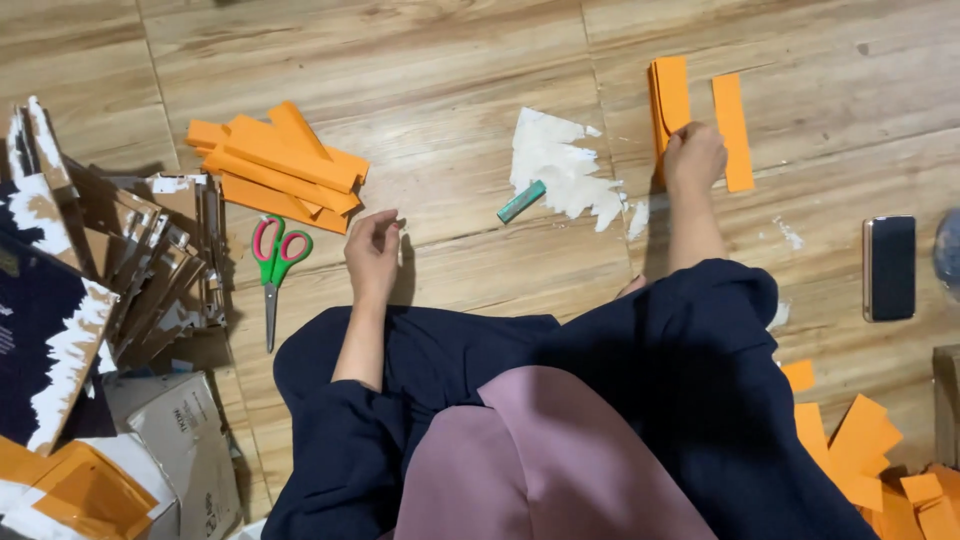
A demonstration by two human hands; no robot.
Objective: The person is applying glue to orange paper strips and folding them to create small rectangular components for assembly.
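Your right hand is closed on a folded bundle of orange strips, fingers curled over its lower end and pressing it to the wooden floor. Just to the right of that bundle lies one single orange strip, loose and apart from your hand. Your left hand rests on the floor well to the left of the bundle, fingers loosely curled and holding nothing.

Between your two hands, left of the bundle, sits one small teal glue stick, lying tilted against a torn white paper scrap; nothing blocks the way to it. Further left of the bundle, past your left hand, one pair of scissors with red and green handles lies with its blades pointing toward you. Above the scissors is one loose heap of orange strips; how many it holds you cannot count.

Right of the bundle and nearer to you, one dark phone lies flat. Below it, orange offcuts are scattered by your knee. At the far left edge, well away from the bundle, stands a stack of torn cardboard pieces.
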